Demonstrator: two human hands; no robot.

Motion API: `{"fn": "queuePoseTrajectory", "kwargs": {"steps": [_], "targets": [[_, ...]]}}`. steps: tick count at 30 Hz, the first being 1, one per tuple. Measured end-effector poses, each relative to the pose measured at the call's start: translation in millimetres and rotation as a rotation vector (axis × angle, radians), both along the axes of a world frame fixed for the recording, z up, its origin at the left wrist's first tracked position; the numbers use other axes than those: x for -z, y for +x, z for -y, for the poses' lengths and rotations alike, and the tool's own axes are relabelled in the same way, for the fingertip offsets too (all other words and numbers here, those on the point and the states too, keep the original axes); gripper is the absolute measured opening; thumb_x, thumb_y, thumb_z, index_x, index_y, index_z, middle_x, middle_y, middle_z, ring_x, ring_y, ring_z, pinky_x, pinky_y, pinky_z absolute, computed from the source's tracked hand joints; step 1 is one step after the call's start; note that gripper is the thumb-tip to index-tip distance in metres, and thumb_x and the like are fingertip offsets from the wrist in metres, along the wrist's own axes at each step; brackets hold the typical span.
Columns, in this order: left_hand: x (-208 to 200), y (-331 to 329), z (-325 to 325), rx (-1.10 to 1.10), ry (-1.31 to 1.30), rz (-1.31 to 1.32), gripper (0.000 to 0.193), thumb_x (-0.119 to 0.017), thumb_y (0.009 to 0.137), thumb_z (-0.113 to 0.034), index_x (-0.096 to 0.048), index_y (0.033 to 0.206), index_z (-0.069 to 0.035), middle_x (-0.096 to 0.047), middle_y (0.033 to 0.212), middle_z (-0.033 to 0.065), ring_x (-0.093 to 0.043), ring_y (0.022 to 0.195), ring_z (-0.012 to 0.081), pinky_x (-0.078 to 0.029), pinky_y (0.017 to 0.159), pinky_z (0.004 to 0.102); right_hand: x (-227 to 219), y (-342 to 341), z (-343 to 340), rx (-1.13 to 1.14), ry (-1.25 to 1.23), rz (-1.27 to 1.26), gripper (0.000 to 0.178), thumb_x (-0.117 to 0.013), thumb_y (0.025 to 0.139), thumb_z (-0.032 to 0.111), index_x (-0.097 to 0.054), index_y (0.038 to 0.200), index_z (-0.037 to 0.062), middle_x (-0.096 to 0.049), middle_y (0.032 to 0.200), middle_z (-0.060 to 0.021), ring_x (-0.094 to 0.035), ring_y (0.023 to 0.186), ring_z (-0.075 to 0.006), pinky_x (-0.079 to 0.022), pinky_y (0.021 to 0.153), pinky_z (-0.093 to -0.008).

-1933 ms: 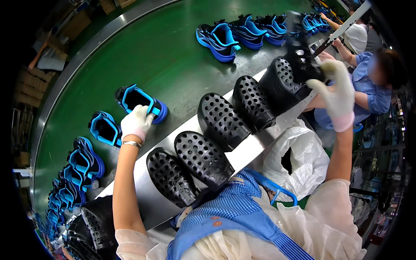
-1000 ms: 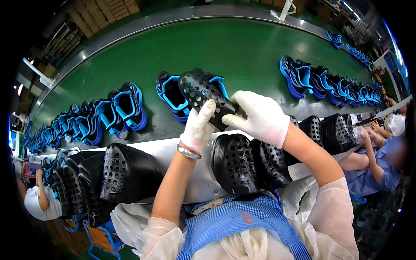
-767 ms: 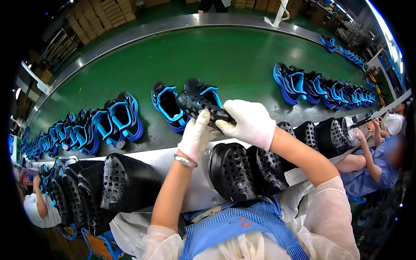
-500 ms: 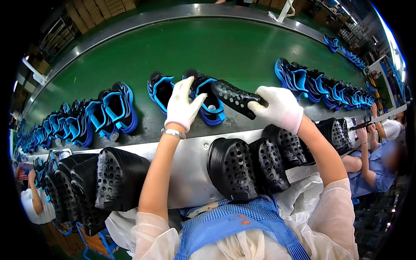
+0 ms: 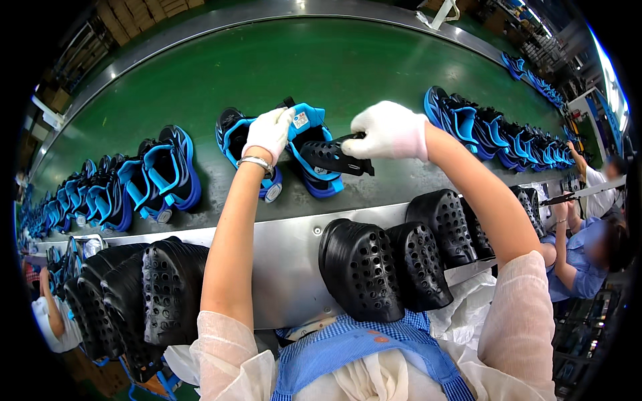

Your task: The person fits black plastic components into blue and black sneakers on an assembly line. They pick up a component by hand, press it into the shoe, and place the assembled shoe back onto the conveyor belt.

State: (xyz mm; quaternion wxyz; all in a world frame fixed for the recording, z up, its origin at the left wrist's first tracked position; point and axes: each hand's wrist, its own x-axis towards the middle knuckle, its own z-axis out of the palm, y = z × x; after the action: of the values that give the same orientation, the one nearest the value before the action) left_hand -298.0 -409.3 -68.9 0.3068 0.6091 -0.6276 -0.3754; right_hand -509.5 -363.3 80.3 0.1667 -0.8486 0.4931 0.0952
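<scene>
My right hand, in a white glove, pinches the rear end of a black perforated shoe insert. The insert's front end is partly inside the opening of a black-and-blue sports shoe. With my left hand, also gloved, I grip the shoe's upper at its left side, fingers closed. The shoe's blue lining and a white label show beside those fingers. Just left stands a matching shoe, partly hidden behind my left hand and wrist.
Rows of similar shoes stand on the green belt at left and right. Nested stacks of black inserts lie along the metal ledge, on the left and right. Co-workers sit at far left and right.
My right hand has moved left, bringing the insert into the shoe's opening. My left hand has closed on the shoe's upper, spreading it. Shoes on the left have shifted slightly left.
</scene>
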Motion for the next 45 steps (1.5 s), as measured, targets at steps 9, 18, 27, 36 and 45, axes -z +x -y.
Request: {"fn": "queuePoseTrajectory", "kwargs": {"steps": [9,18,27,36,45], "targets": [[-5.5,-13.3,-24.5,-0.044,-0.220,-0.107,0.041,-0.062,0.090,-0.030,-0.061,0.120,-0.002,-0.065,0.110,0.0210,-0.061,0.106,0.0315,-0.048,0.092,0.0335,24.5,51.3,20.5,0.078,0.043,-0.294,0.033,-0.058,0.072,0.032,-0.074,0.092,0.0101,-0.071,0.095,-0.0131,-0.069,0.089,-0.0279,-0.056,0.077,-0.0378],[10.8,-43.1,-123.4,-0.098,-0.463,0.007,0.008,-0.063,0.083,-0.009,-0.061,0.087,-0.003,-0.059,0.082,0.0135,-0.059,0.072,0.0302,-0.048,0.067,0.0375,148.9,78.3,55.9,0.482,0.261,0.038,0.052,-0.042,0.091,0.054,-0.063,0.120,0.0167,-0.058,0.131,-0.0084,-0.054,0.121,-0.0259,-0.044,0.098,-0.0352],[-12.0,-64.5,-125.6,-0.024,-0.219,0.388,0.038,-0.070,0.075,-0.023,-0.065,0.110,-0.010,-0.056,0.113,0.0133,-0.061,0.097,0.0308,-0.051,0.078,0.0411,131.5,86.9,65.8,0.493,0.355,-0.045,0.034,-0.060,0.086,0.037,-0.068,0.113,0.0181,-0.063,0.123,-0.0081,-0.059,0.114,-0.0276,-0.048,0.093,-0.0331],[13.9,-77.6,-65.1,0.366,0.266,0.582,0.048,-0.064,0.077,-0.050,-0.068,0.107,-0.012,-0.069,0.101,0.0156,-0.065,0.093,0.0337,-0.053,0.082,0.0411,185.8,84.7,80.0,0.569,0.272,0.137,0.031,-0.062,0.085,0.034,-0.070,0.109,0.0166,-0.065,0.121,-0.0070,-0.061,0.113,-0.0242,-0.048,0.094,-0.0325],[40.5,-73.6,-67.4,0.363,0.090,0.588,0.048,-0.061,0.080,-0.053,-0.068,0.101,-0.010,-0.070,0.067,0.0053,-0.069,0.071,0.0228,-0.054,0.071,0.0342,115.0,76.5,39.6,0.108,0.000,-0.188,0.026,-0.067,0.080,0.021,-0.073,0.103,0.0099,-0.071,0.107,-0.0081,-0.069,0.098,-0.0222,-0.056,0.078,-0.0342]]}}
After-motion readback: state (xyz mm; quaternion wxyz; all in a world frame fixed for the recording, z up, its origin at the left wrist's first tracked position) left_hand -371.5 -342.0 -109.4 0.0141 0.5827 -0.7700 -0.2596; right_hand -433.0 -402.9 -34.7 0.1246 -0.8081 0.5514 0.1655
